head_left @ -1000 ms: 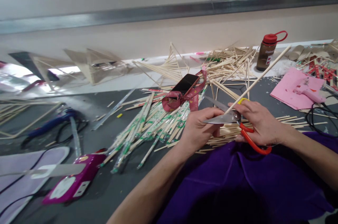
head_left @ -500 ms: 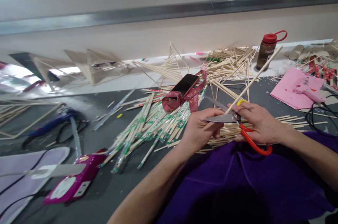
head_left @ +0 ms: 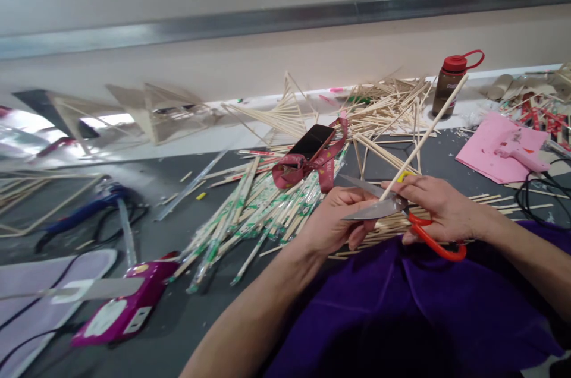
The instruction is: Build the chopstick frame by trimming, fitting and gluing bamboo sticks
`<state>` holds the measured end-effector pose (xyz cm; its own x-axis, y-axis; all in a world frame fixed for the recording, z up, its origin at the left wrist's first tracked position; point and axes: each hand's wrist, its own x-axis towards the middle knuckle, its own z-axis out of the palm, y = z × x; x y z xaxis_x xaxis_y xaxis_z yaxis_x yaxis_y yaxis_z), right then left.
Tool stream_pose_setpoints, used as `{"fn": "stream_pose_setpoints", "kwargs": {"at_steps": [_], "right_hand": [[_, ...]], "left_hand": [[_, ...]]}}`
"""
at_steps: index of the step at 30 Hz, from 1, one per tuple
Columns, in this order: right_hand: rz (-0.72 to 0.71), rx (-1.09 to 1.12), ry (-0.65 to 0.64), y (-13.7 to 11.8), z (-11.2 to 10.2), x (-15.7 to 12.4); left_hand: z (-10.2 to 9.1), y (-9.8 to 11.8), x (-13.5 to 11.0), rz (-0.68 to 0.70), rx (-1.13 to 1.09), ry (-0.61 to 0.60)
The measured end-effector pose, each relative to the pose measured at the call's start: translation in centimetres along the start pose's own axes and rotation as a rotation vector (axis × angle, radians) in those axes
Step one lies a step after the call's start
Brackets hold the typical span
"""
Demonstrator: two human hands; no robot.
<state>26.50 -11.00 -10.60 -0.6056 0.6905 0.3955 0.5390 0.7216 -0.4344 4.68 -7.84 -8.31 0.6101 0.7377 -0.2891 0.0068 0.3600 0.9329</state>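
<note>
My right hand point(head_left: 439, 211) grips red-handled scissors point(head_left: 404, 217) with their blades spread around a long wooden stick point(head_left: 423, 135). The stick slants up to the right toward a bottle. My left hand point(head_left: 332, 223) is curled just left of the blades and pinches the stick's near end, which its fingers hide. Both hands hover over purple cloth point(head_left: 401, 312) on my lap, at the edge of a dark table point(head_left: 178, 229). A heap of wrapped chopsticks point(head_left: 250, 211) lies just left of my left hand.
A phone point(head_left: 314, 141) on a maroon lanyard point(head_left: 307, 165) lies beyond the hands. A brown bottle with red cap point(head_left: 448, 85) stands at the back right. A pink glue gun point(head_left: 517, 149) rests on pink paper point(head_left: 486, 152). A magenta device point(head_left: 125, 306) lies at the left.
The free end of the stick has swung left and down across the bottle. The scissors have shifted slightly lower. Both hands stay in nearly the same place.
</note>
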Motion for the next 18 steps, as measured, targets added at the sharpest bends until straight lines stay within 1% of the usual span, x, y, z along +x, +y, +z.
{"fn": "stream_pose_setpoints", "kwargs": {"at_steps": [2, 4, 6, 10, 12, 14, 18], "right_hand": [[-0.014, -0.005, -0.009, 0.0, -0.1, 0.0], [-0.027, -0.019, -0.006, 0.0, 0.0, 0.0], [-0.018, -0.043, 0.021, 0.0, 0.1, 0.0], [0.056, -0.113, 0.076, 0.1, 0.6, 0.0], [0.08, -0.151, 0.083, 0.0, 0.8, 0.0], [0.093, -0.177, 0.084, -0.1, 0.9, 0.1], [0.091, -0.174, 0.087, -0.4, 0.9, 0.1]], "left_hand": [[-0.2, -0.3, 0.2, -0.026, -0.012, -0.077], [-0.5, -0.5, 0.4, -0.041, -0.013, -0.104], [-0.6, -0.5, 0.5, 0.002, 0.028, -0.037], [-0.4, 0.2, 0.2, 0.183, 0.24, 0.211], [-0.2, 0.5, 0.0, 0.236, 0.314, 0.28], [0.0, 0.7, -0.2, 0.271, 0.352, 0.298], [0.2, 0.5, -0.3, 0.296, 0.358, 0.276]]}}
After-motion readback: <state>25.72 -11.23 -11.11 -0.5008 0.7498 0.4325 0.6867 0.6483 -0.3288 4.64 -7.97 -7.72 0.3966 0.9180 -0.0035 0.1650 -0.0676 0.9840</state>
